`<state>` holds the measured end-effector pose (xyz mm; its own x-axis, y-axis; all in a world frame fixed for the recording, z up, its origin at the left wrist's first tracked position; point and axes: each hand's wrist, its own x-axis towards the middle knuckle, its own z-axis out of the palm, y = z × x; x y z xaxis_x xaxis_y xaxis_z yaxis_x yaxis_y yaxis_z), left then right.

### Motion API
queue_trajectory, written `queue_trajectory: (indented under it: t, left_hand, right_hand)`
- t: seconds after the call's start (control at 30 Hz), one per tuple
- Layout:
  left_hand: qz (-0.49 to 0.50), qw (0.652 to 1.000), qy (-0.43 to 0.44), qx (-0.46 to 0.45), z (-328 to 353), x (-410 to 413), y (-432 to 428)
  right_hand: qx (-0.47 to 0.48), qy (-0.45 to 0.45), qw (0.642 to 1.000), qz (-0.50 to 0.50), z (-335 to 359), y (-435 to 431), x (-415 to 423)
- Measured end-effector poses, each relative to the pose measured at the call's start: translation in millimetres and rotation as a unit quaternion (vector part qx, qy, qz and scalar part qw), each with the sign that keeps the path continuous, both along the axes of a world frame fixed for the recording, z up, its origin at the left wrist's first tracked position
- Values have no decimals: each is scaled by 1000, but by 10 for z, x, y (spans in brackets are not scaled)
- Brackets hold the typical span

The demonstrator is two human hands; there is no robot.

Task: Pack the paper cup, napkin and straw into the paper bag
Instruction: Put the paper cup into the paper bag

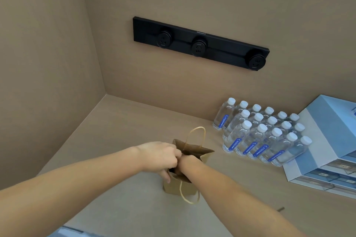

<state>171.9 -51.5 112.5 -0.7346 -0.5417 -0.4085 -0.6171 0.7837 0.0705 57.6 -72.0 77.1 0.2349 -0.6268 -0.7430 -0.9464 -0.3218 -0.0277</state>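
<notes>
The paper bag (182,183) stands upright on the bench (119,204), toward its near edge and well clear of the back-left corner, mouth open upward. The left hand (159,157) pinches the bag's left rim, fingers curled closed on the paper, prob. to hold the mouth wide and stop the bag tipping. The right hand is sunk past the wrist (187,161) inside the bag, so whether it's open or gripping sth can't be told; likely it is setting an item down at the bottom. Cup, napkin and straw aren't visible anywhere on the bench; they may be inside, but that's hidden. One twisted-paper handle (194,136) stands up at the far rim, the other (189,197) droops over the near side, out of the way.

Water bottles (258,134) sit in rows near the bench's back edge, right side, next to a blue and white box (325,140). Blue bottle labels carry white print, too small to read. The wall socket strip (200,43) has a tiny white mark, also illegible.
</notes>
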Motion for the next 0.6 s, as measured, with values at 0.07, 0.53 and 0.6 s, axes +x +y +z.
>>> queue_trajectory:
  t: [0.07,0.53,0.6]
  left_hand:
    - [7,1000,21,6,-29,33,-3]
    - [171,886,425,-72,-192,249,346]
    - [284,796,525,-98,-262,238,519]
  right_hand:
    - [8,-9,1000,-3,-66,0,18]
    - [-48,-98,992,69,653,102,-334]
    - [-110,-181,976,59,906,174,-554]
